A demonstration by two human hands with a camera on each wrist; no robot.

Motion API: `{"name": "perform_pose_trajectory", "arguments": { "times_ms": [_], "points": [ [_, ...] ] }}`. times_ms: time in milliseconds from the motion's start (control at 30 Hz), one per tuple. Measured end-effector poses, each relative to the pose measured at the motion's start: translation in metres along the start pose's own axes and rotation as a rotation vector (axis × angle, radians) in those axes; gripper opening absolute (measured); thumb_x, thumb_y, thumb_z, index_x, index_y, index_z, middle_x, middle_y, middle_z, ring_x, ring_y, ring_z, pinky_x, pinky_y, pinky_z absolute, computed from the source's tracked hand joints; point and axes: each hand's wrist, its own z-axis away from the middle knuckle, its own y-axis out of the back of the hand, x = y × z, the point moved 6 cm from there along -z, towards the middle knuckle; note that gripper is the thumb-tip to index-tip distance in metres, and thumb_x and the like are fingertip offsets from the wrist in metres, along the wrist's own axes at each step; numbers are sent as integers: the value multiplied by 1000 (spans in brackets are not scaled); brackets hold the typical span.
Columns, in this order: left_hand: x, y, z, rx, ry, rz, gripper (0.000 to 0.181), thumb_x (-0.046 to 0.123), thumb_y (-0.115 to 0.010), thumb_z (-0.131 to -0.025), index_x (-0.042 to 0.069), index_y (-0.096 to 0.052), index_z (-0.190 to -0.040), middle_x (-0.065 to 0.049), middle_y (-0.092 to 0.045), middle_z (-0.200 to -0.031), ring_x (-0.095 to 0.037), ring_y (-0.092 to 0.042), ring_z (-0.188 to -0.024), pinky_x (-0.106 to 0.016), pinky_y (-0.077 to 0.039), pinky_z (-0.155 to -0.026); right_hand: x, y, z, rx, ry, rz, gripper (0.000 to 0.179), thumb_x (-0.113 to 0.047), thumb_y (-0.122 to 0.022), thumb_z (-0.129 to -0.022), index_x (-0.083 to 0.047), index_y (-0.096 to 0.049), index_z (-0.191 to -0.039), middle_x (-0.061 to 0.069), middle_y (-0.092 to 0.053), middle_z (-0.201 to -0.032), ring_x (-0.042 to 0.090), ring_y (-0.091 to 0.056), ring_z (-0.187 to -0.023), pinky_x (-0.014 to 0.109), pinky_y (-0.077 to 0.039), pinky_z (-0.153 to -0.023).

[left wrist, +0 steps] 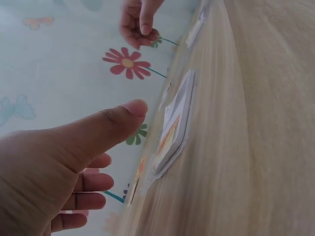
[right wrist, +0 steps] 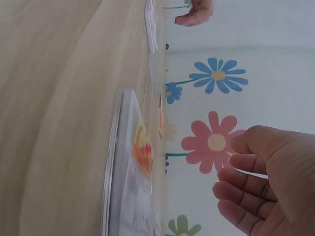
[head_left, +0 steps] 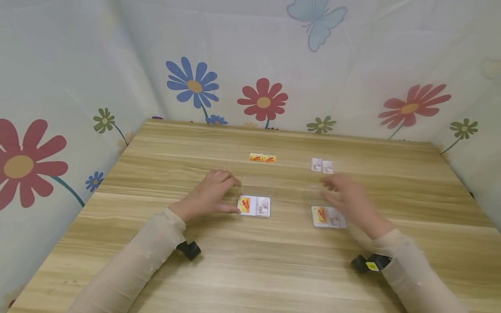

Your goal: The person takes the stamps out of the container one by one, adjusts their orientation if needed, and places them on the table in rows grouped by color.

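Note:
Two small flat clear cases lie on the table with their transparent lids folded back. In the left case (head_left: 250, 206), an orange-and-yellow picture card (head_left: 244, 205) lies left and a pale grey picture card (head_left: 262, 206) lies right. My left hand (head_left: 209, 194) is beside it, thumb and fingers spread apart, the thumb near the case's left edge; contact is unclear in the head view, though the left wrist view shows a gap. Over the right case (head_left: 318, 224), which holds a similar pair, hovers my right hand (head_left: 352, 202), somewhat blurred. Its fingers are loosely bent, with nothing between them.
Farther back on the wooden table (head_left: 219, 269) lie two orange-and-yellow cards (head_left: 263, 158) side by side. Two pale grey cards (head_left: 322, 165) lie to their right. A flower-printed cloth (head_left: 231, 39) hangs behind the table and along its sides.

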Motion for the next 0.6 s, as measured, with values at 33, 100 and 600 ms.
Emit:
{"name": "perform_pose_trajectory", "arguments": {
  "times_ms": [33, 100, 600],
  "points": [
    [0, -1, 0, -4, 1, -2, 64, 48, -80, -70, 10, -60, -118, -6, -60, -113, -26, -52, -112, -45, -37, -105, -2, -1, -1, 2, 11, -7, 29, -9, -65, -88, 3, -61, -115, 17, -65, -102, 29, -62, -91, 46, -53, -77],
    [0, -3, 0, -8, 0, -6, 64, 48, -80, -71, 9, -60, -118, -6, -60, -114, -26, -51, -113, -45, -38, -104, -7, -3, -2, 9, 34, -16, 29, -7, -66, -87, 3, -61, -114, 16, -66, -100, 27, -62, -89, 44, -53, -76],
    [3, -9, 0, -22, -10, -17, 64, 49, -79, -72, 9, -61, -118, -5, -60, -114, -25, -52, -114, -44, -38, -106, -34, -19, -11, -41, 98, -49, 26, -7, -67, -87, 2, -63, -110, 12, -65, -99, 22, -62, -86, 39, -54, -75]
  ]
}}
